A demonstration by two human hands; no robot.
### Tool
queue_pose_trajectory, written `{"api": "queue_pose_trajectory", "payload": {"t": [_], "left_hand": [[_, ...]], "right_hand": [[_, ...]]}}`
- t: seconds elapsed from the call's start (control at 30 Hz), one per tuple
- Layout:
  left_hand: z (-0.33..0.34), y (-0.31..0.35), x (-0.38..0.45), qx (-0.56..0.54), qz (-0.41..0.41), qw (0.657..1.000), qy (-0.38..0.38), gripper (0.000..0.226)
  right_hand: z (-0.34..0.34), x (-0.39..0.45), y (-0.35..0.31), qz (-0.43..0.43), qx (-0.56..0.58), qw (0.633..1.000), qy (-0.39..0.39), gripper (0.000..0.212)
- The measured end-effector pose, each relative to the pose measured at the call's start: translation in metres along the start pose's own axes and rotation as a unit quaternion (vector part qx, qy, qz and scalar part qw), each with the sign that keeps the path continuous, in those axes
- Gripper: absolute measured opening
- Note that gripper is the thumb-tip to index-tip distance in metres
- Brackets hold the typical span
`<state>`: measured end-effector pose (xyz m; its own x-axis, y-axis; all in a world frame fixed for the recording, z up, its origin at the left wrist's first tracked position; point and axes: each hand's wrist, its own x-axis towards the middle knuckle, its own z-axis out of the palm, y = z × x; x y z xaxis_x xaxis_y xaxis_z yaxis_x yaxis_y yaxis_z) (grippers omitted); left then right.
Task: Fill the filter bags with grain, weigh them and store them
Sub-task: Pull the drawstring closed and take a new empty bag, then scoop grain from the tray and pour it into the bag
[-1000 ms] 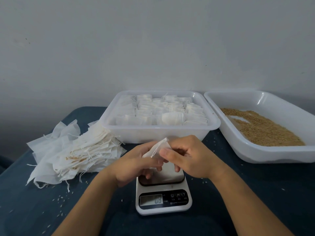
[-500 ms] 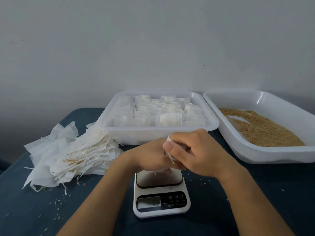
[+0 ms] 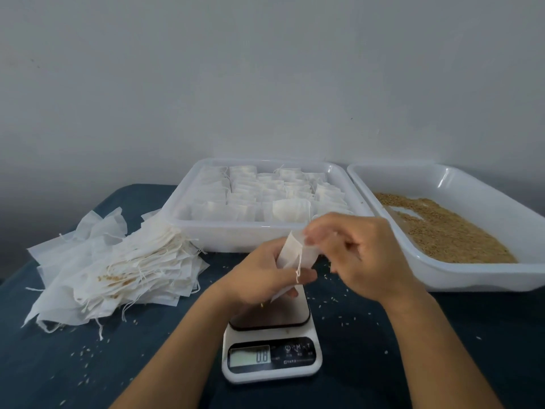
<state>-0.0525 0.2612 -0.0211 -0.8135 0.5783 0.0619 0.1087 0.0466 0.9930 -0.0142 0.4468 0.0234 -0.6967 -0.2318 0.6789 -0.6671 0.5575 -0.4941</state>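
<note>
Filter bag [image 3: 296, 252] held above kitchen scale [image 3: 271, 346], off platform; display appears zero. Left hand [image 3: 265, 276] curled round bag body; right hand [image 3: 359, 255] pinches mouth edge. Likely light, limp, tearable: hold at rim hem, not drawstring [image 3: 298, 268].

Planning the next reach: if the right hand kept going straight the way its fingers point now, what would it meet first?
The right hand points leftward; its fingers already pinch the filter bag that the left hand grips, so the bag, then probably that hand.
</note>
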Motion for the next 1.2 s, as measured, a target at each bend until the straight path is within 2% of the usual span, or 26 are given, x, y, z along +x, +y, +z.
{"api": "queue_pose_trajectory", "payload": {"t": [0.07, 0.13, 0.17, 0.2, 0.23, 0.3, 0.37, 0.43, 0.5, 0.7, 0.8, 0.87, 0.93, 1.03, 1.2], "left_hand": [[0.000, -0.001, -0.001, 0.017, 0.009, 0.999, 0.040, 0.029], [0.000, -0.003, -0.002, 0.053, 0.027, 0.996, 0.063, 0.024], [-0.001, -0.004, -0.002, 0.078, 0.042, 0.994, 0.071, 0.022], [-0.001, -0.005, -0.003, 0.103, 0.059, 0.990, 0.077, 0.019], [0.000, -0.006, -0.004, 0.124, 0.074, 0.986, 0.081, 0.017], [0.003, -0.007, -0.004, 0.154, 0.088, 0.980, 0.090, 0.017], [0.006, -0.008, -0.004, 0.184, 0.094, 0.973, 0.103, 0.021], [0.010, -0.008, -0.004, 0.209, 0.099, 0.966, 0.113, 0.024], [0.011, -0.008, -0.004, 0.224, 0.107, 0.962, 0.114, 0.026], [0.008, -0.008, -0.006, 0.233, 0.109, 0.959, 0.118, 0.022], [0.009, -0.007, -0.007, 0.233, 0.105, 0.959, 0.123, 0.020], [0.010, -0.008, -0.007, 0.234, 0.104, 0.959, 0.122, 0.019], [0.011, -0.008, -0.007, 0.231, 0.106, 0.960, 0.117, 0.019], [0.012, -0.008, -0.006, 0.222, 0.105, 0.963, 0.108, 0.019], [0.012, -0.007, -0.006, 0.207, 0.092, 0.968, 0.107, 0.018]], "right_hand": [[-0.006, 0.004, 0.007, 0.041, -0.051, 0.990, 0.121, 0.042], [-0.021, 0.009, 0.024, 0.120, -0.111, 0.957, 0.240, 0.027], [-0.033, 0.012, 0.036, 0.167, -0.140, 0.938, 0.269, 0.020], [-0.045, 0.014, 0.050, 0.219, -0.166, 0.924, 0.266, 0.016], [-0.057, 0.014, 0.065, 0.274, -0.193, 0.912, 0.235, 0.015], [-0.079, 0.012, 0.092, 0.376, -0.250, 0.884, 0.120, 0.017], [-0.091, 0.011, 0.109, 0.459, -0.294, 0.838, -0.004, 0.012], [-0.095, 0.011, 0.118, 0.497, -0.342, 0.787, -0.130, 0.017], [-0.092, 0.012, 0.119, 0.502, -0.369, 0.754, -0.205, 0.028], [-0.085, 0.016, 0.116, 0.517, -0.383, 0.729, -0.233, 0.033], [-0.089, 0.017, 0.119, 0.526, -0.385, 0.734, -0.189, 0.031], [-0.099, 0.018, 0.118, 0.529, -0.414, 0.722, -0.166, 0.021], [-0.114, 0.021, 0.117, 0.515, -0.465, 0.700, -0.167, 0.012], [-0.140, 0.031, 0.113, 0.493, -0.531, 0.667, -0.172, 0.012], [-0.174, 0.052, 0.101, 0.559, -0.574, 0.547, -0.240, 0.049]]}}
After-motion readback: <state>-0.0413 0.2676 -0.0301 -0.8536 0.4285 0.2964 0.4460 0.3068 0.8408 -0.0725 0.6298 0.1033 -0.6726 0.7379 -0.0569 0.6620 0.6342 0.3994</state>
